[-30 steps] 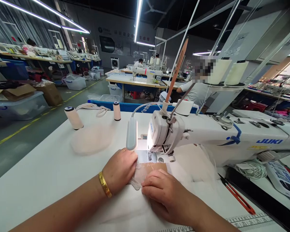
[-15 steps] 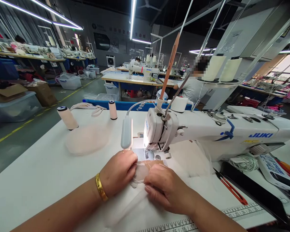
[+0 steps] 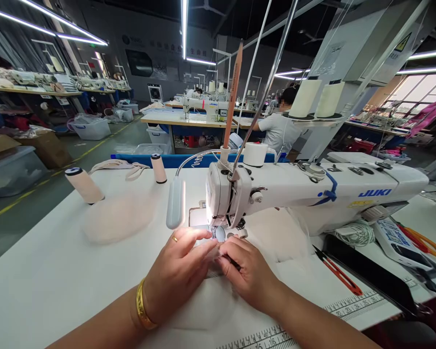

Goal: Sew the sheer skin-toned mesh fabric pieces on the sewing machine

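My left hand point(image 3: 185, 259), with a gold bangle and a ring, reaches to the needle area of the white sewing machine point(image 3: 276, 186). Its fingertips close on the edge of a thin sheer fabric point(image 3: 203, 305) just in front of the presser foot. Curled on the fabric from the other side is my right hand point(image 3: 250, 271), its fingertips almost touching the left ones. A slim dark object point(image 3: 233, 262) shows between its fingers, too small to name. The hands hide much of the fabric edge.
Left of the machine lie a pale sheer piece point(image 3: 119, 218) and thread cones point(image 3: 84, 185). A lamp point(image 3: 176, 203) hangs beside the needle. To the right are an orange seam ripper-like tool point(image 3: 339, 274), a black tray point(image 3: 370, 271) and cord point(image 3: 354, 233). A co-worker point(image 3: 281, 128) sits beyond.
Both hands have moved forward and closer together at the presser foot. My left fingers have stretched toward the needle. A dark object now shows in my right hand. The view has shifted right.
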Available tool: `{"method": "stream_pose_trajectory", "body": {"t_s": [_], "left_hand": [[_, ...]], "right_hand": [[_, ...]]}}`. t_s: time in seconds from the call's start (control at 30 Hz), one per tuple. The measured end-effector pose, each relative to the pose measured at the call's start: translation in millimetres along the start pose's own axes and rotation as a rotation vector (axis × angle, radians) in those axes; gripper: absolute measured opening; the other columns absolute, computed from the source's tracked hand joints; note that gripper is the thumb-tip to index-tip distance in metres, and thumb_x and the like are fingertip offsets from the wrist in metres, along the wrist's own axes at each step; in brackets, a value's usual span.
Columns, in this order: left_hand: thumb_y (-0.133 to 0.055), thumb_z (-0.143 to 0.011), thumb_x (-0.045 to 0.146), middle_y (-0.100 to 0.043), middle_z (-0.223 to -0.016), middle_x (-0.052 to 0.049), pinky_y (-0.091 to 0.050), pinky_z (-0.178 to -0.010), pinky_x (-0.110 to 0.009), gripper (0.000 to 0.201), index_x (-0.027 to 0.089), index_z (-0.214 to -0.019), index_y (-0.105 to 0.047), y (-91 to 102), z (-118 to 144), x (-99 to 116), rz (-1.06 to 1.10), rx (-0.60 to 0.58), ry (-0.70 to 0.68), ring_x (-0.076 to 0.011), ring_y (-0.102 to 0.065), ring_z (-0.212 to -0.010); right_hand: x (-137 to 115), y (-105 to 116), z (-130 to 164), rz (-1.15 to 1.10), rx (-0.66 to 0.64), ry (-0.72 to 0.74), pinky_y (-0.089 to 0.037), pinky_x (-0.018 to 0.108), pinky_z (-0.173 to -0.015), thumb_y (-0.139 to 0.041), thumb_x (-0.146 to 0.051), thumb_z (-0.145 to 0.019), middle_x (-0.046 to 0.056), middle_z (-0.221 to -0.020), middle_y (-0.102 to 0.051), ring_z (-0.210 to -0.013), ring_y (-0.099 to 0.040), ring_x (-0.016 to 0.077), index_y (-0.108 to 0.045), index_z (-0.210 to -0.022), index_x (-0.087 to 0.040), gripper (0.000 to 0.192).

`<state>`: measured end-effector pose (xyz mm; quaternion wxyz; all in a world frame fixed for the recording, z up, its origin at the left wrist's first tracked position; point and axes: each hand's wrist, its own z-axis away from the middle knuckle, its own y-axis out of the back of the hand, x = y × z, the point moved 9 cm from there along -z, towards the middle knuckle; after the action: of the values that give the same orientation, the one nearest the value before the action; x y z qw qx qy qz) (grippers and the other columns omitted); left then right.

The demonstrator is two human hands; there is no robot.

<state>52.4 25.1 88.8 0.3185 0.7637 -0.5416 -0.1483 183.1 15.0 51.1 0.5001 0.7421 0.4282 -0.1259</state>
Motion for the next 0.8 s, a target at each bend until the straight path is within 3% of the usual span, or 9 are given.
{"method": "stream_pose_trajectory", "body": {"t_s": [0.17,0.8], "left_hand": [[-0.058,-0.097,0.009,-0.069,-0.119,-0.012,-0.053,-0.093,-0.041,0.028,0.02,-0.119,-0.072,-1.7,3.3,-1.0,-0.001,0.022,0.003,-0.0249,-0.066,-0.106],[-0.058,-0.099,0.01,-0.07,-0.115,-0.011,-0.05,-0.094,-0.037,0.021,0.017,-0.109,-0.074,5.3,-0.8,4.2,-0.024,0.067,-0.052,-0.023,-0.061,-0.105]], "right_hand": [[-3.3,-0.9,0.0,0.02,0.015,0.046,-0.037,0.029,-0.067,-0.047,-0.018,-0.1,-0.002,-0.075,-0.05,-0.069,-0.044,0.0157,-0.044,-0.079,-0.022,0.022],[0.2,-3.5,-0.3,-0.027,-0.01,0.006,-0.04,0.031,-0.073,-0.048,-0.021,-0.103,-0.001,-0.079,-0.059,-0.074,-0.053,0.0163,-0.053,-0.084,-0.022,0.02]]}}
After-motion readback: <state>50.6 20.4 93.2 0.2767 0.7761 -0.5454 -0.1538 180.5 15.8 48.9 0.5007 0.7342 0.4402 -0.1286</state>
